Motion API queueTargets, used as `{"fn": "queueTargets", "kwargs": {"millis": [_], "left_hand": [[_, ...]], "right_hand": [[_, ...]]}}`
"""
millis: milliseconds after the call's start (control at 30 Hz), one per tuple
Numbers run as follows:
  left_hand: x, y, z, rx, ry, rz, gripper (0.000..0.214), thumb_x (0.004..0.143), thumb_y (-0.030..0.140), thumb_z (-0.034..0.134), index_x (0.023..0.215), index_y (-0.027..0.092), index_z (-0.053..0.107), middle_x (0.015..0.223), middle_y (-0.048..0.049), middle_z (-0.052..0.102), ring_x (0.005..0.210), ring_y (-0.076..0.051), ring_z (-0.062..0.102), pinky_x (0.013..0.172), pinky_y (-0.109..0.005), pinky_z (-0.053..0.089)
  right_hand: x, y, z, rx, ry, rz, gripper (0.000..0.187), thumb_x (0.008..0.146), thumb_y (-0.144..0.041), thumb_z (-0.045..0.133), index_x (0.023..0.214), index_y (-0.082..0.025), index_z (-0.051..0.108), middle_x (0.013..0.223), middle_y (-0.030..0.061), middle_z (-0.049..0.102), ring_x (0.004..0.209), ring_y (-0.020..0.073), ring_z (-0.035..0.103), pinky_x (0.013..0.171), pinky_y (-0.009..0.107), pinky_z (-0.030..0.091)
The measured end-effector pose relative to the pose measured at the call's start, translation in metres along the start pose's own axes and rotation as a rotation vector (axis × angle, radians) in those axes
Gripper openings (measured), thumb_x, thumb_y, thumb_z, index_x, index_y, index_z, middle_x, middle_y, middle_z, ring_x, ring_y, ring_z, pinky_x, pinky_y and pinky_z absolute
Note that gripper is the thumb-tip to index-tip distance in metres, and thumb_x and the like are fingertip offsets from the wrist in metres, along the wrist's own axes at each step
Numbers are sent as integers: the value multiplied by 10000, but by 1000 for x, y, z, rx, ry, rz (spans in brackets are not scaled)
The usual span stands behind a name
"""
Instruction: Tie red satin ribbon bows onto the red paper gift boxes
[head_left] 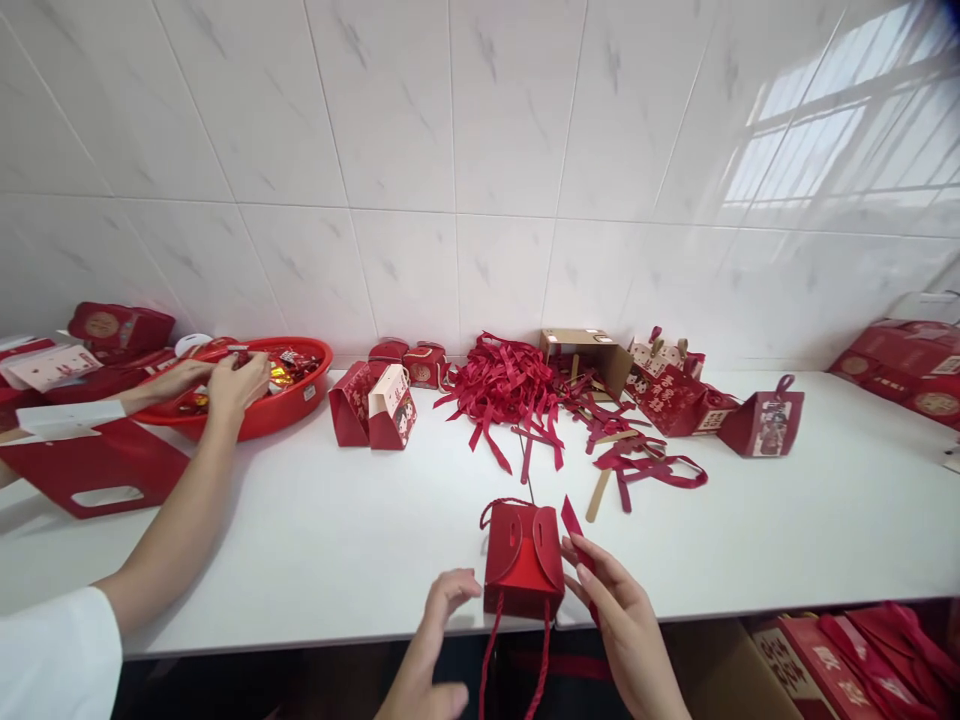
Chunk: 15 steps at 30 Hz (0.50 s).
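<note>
A small red gift box [525, 550] with curved top flaps and slots stands at the table's front edge, between my two hands. One twisted red cord handle lies behind it, and another hangs down over the edge in front. My left hand [439, 640] is open beside the box's left side, fingers spread and apart from it. On the right, my right hand [619, 610] pinches a red ribbon [574, 522] between thumb and fingers, its end pointing up. Part of that ribbon is hidden behind my fingers.
A ribbon heap [506, 375] and an open cardboard box [589, 355] lie at the back. Finished-looking boxes [765, 420] stand right, others [390, 405] left. A co-worker's hands [236, 385] are over a red basin [300, 400] of sweets. A carton [840, 660] sits below, right.
</note>
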<state>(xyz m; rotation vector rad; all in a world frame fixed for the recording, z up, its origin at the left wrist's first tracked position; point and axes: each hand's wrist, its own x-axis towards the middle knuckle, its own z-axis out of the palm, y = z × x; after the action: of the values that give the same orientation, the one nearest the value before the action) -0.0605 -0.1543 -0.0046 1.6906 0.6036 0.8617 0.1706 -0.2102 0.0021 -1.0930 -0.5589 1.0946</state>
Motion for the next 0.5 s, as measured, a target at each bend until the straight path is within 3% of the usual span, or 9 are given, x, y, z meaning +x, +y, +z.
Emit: {"fn": "queueTargets", "kwargs": {"millis": [100,233,367,500], "left_hand": [[20,10,-9,-48,56,-45,436,836,513,419,1191,262,457,1262,-84,425,1263,-320,342,1106,-466,248],[59,18,-9,166,64,-84,282,896,343,432,1163,258,473,1255,-89,445,1266,-267,352,1111,-430,245],[85,13,-2,219,-12,-66,334,882,332,491,1206,255,464,1324,-96,426,1279,-251,373,1105,-423,280],[92,1,-1,208,-28,-100,496,858,369,542,1321,261,401,1423,-105,357,1333,-263,339,1106,-426,301]], "right_hand": [[4,-2,-2,-30,15,-22,391,756,-449,705,1074,-224,685,1213,86,641,1184,293,548,998,429,458],[10,-10,-3,-127,36,-63,388,764,-452,691,1078,-226,674,1207,89,638,1127,281,583,929,398,501],[18,-12,6,-202,49,-123,446,719,-404,740,1123,-237,649,1236,91,621,1107,270,588,920,383,504],[26,-8,17,-232,0,-187,466,710,-382,745,1138,-231,640,1260,99,605,1157,273,556,919,370,511]]}}
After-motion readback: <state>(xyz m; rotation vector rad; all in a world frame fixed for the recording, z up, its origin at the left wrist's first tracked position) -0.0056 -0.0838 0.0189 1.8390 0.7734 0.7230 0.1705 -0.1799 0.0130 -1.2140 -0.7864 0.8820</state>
